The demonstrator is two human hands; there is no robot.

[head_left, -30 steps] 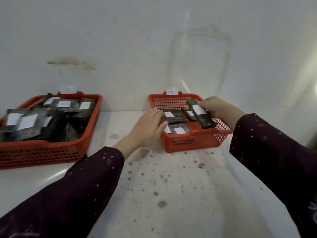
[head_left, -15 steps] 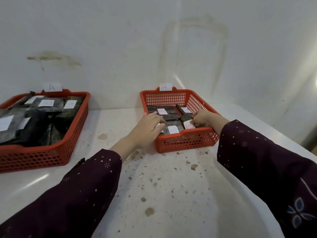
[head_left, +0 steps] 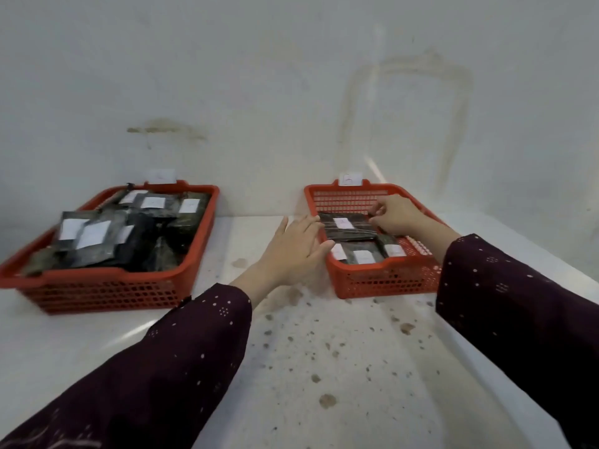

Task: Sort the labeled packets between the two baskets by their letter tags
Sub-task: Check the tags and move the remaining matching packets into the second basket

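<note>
Two red mesh baskets stand against the wall. The left basket is piled with several dark packets bearing white labels. The right basket holds a few dark labeled packets; the top packet lies across its middle. My left hand lies flat with straight fingers against the right basket's left rim. My right hand reaches into that basket and its curled fingers pinch the right end of the top packet. A white tag stands on the right basket's back rim; its letter is blurred.
The baskets sit on a white, speckled table pushed against a stained white wall. Another white tag stands behind the left basket. The table's right edge runs diagonally past the right basket.
My right hand set a packet down at the basket's front right, then moved back to the top packet's right end. My left hand stayed at the basket's left rim, its fingers now spread flat.
</note>
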